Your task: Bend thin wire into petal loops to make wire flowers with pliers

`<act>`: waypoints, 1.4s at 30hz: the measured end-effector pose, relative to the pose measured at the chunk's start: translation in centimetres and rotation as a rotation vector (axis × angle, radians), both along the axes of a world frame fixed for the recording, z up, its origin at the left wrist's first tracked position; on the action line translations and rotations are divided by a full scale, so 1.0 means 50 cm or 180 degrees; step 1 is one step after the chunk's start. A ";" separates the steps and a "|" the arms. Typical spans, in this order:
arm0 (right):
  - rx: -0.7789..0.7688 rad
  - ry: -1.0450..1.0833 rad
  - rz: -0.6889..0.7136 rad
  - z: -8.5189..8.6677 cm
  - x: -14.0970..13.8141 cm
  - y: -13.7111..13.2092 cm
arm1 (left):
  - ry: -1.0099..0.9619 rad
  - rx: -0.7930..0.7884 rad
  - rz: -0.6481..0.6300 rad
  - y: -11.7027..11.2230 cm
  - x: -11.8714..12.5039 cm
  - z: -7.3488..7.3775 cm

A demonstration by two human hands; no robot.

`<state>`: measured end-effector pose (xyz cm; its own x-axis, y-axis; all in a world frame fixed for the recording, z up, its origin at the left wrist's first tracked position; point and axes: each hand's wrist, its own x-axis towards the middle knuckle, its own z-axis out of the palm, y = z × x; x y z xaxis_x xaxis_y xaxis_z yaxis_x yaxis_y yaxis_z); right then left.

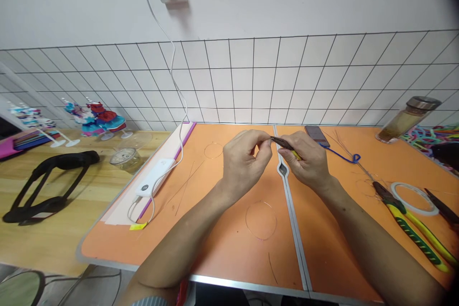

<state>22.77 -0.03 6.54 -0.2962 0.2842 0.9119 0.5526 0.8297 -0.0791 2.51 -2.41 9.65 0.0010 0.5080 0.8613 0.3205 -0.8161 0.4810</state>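
Note:
My right hand is wrapped round a small pair of pliers with dark jaws and a bit of yellow handle showing. The jaws point left, toward my left hand, whose thumb and forefinger are pinched together right at the plier tips. Whatever lies in that pinch is too small to make out. Below the hands, a thin wire ring rests on the orange table. Another wire ring lies behind my left hand, and a short dark piece of wire is near the front edge.
Larger pliers with yellow-green handles and a white ring lie at right. Behind them are a phone, a blue cord and a glass bottle. At left are a white power box and a black strap frame.

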 end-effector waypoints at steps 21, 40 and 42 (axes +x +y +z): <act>-0.0201 0.0080 0.0127 0.006 -0.006 -0.009 | 0.0039 -0.0015 0.0032 0.002 -0.001 0.000; -0.0251 0.0088 0.0202 0.008 -0.009 -0.010 | -0.0029 -0.0119 -0.0021 0.002 0.000 0.000; -0.0291 0.0095 0.0239 0.009 -0.010 -0.009 | -0.0086 -0.0082 -0.0042 0.001 0.000 0.002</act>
